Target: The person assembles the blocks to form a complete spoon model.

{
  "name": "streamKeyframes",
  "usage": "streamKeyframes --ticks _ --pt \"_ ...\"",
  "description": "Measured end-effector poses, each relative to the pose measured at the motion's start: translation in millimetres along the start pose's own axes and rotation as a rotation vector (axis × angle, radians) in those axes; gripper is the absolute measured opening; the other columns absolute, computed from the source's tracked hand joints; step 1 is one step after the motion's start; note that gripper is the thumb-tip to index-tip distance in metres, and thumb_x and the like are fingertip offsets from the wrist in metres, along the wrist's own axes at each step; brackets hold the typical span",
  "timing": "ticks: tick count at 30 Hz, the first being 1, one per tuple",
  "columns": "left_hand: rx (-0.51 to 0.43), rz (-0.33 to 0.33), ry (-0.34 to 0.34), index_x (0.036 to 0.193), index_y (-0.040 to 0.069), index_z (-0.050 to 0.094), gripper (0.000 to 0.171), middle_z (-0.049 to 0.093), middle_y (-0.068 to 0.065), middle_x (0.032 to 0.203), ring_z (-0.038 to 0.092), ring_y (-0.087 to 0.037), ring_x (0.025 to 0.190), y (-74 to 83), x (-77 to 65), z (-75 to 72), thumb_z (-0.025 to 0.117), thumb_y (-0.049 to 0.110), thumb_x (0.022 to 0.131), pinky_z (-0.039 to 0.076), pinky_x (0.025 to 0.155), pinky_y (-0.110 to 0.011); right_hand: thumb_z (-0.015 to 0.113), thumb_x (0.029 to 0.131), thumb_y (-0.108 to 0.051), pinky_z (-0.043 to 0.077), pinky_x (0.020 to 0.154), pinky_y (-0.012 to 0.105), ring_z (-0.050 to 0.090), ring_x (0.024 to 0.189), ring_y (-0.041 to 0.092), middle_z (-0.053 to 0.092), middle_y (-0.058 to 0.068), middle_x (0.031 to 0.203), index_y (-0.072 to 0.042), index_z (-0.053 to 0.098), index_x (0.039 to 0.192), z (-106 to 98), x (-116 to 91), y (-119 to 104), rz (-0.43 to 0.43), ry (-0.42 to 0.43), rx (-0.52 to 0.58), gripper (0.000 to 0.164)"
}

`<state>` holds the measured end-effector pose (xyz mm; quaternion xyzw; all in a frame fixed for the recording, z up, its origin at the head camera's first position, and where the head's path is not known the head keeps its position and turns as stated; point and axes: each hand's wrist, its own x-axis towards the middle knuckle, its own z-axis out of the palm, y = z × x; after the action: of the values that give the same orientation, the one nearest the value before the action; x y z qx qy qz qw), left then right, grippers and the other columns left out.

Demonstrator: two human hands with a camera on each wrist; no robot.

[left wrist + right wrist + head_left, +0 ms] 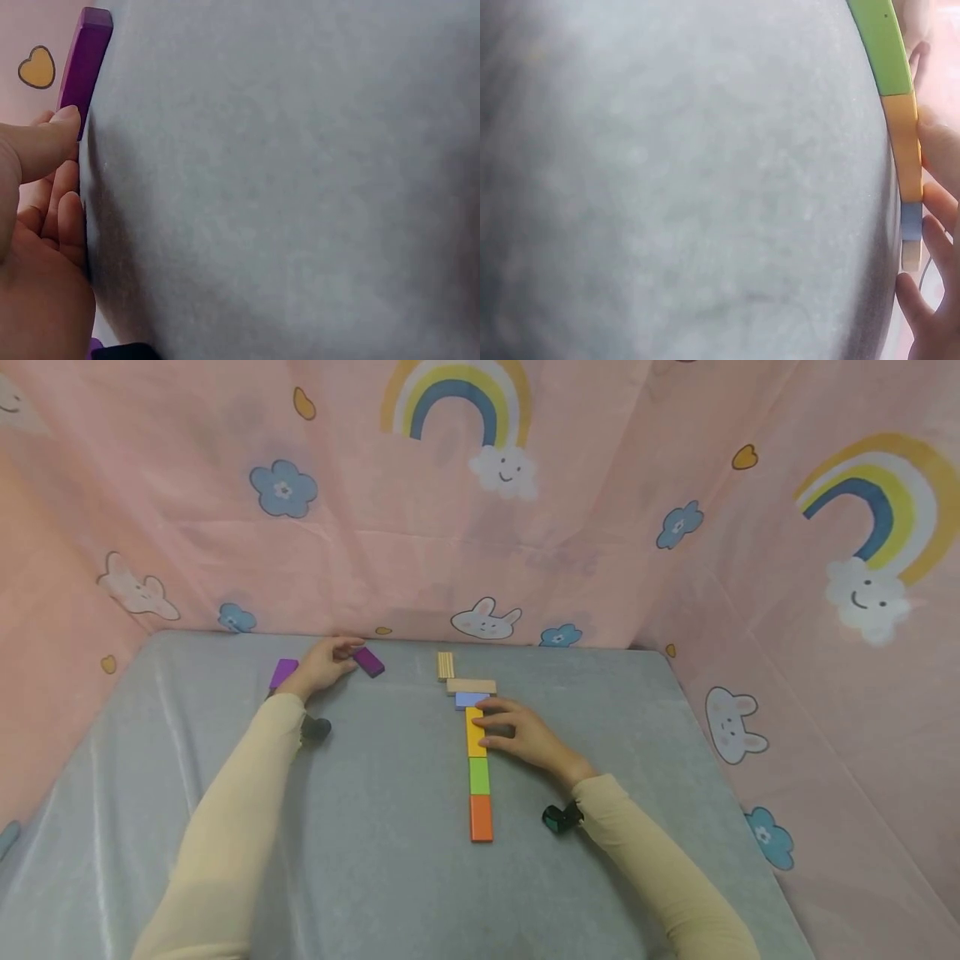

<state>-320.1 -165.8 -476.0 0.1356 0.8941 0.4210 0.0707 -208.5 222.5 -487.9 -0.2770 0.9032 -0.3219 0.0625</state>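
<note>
At the back left, my left hand (324, 667) pinches one end of a dark purple block (368, 662) between thumb and fingertips. The left wrist view shows the thumb over the near end of that purple block (86, 64). My right hand (528, 735) rests its spread fingertips on a yellow block (475, 735), thumb toward the near end. This block stands in a line with a green block (479, 776) and an orange block (481, 818) nearer me. Beyond it lie a blue block (468, 701), a plain wooden block (461, 686) and a striped block (446, 666).
Another purple block (283, 672) lies behind my left wrist, partly hidden by it. The grey-covered table (375, 860) ends at a pink patterned curtain (360, 560) at the back and sides. Dark wrist cameras hang beneath both forearms.
</note>
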Motion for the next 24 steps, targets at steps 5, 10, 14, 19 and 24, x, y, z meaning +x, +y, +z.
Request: streamKeyframes --ticks 5,10,14,19,24 --pt "0.040 -0.007 -0.028 0.142 -0.001 0.047 0.047 0.052 -0.030 0.135 0.049 -0.045 0.126 -0.2 1.1 0.0 0.054 -0.001 0.096 0.038 0.112 -0.056 0.073 0.089 -0.035 0.032 0.121 0.051 0.040 0.145 0.025 0.052 0.000 0.148 -0.018 0.069 0.126 0.1 0.0 0.6 0.004 -0.003 0.000 0.040" --pt "0.073 -0.002 -0.055 0.143 0.001 0.047 0.047 0.048 -0.030 0.140 0.046 -0.046 0.129 2.9 0.3 -0.9 0.053 -0.002 0.096 0.036 0.113 -0.058 0.073 0.089 -0.035 0.032 0.121 0.052 0.040 0.145 0.025 0.052 -0.001 0.148 -0.019 0.070 0.125 0.3 0.0 0.7 0.007 -0.002 0.004 0.040" --pt "0.088 -0.012 -0.071 0.144 0.003 0.046 0.047 0.045 -0.028 0.144 0.044 -0.046 0.132 2.4 0.7 0.2 0.052 -0.001 0.097 0.035 0.115 -0.058 0.073 0.088 -0.034 0.032 0.121 0.051 0.040 0.145 0.025 0.052 -0.001 0.148 -0.019 0.070 0.125 0.5 0.2 0.2 0.003 -0.001 0.007 0.040" --pt "0.098 -0.026 -0.072 0.143 0.005 0.047 0.046 0.044 -0.027 0.145 0.043 -0.045 0.133 -1.3 2.6 1.3 0.051 0.000 0.097 0.034 0.115 -0.058 0.073 0.088 -0.035 0.031 0.121 0.051 0.039 0.145 0.025 0.052 -0.001 0.148 -0.019 0.069 0.126 0.2 -0.1 -0.1 -0.002 0.002 0.006 0.041" --pt "0.082 -0.022 -0.069 0.142 0.003 0.048 0.045 0.046 -0.027 0.142 0.043 -0.045 0.133 -0.8 2.0 1.2 0.052 0.000 0.098 0.034 0.115 -0.057 0.073 0.088 -0.036 0.031 0.121 0.051 0.039 0.146 0.025 0.052 -0.001 0.148 -0.020 0.069 0.126 0.0 -0.2 -0.1 0.001 0.001 -0.002 0.041"
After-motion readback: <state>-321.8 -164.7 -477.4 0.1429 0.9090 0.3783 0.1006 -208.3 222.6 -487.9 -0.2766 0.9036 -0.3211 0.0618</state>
